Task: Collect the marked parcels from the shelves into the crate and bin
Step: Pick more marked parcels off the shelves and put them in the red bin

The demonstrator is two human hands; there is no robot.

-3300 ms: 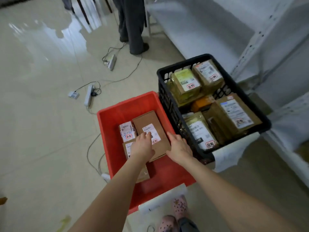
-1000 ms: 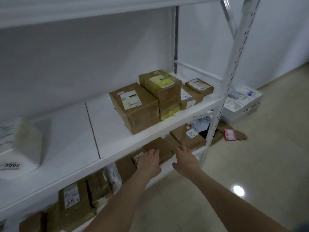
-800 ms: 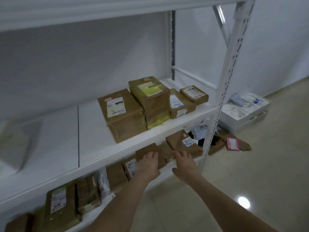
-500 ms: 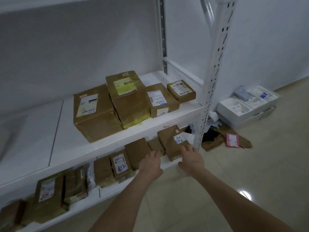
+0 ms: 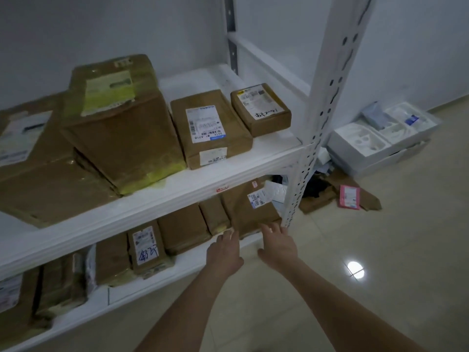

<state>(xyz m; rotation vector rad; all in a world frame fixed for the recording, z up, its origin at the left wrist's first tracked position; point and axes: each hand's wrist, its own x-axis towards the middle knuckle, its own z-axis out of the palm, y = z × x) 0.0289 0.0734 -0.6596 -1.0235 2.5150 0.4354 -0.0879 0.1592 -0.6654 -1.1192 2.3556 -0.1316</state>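
Two hands, left hand (image 5: 224, 252) and right hand (image 5: 278, 246), fingers apart, approach the brown parcel (image 5: 250, 212) on the lower shelf (image 5: 185, 265); the next move likely needs gripping its sides.

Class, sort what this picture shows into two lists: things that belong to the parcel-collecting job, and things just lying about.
Job in hand:
- upper parcels
- lower parcels
- left hand and right hand, both open, by the lower parcels

Lying about, all on the floor:
- white trays
- pink packet
- flat cardboard
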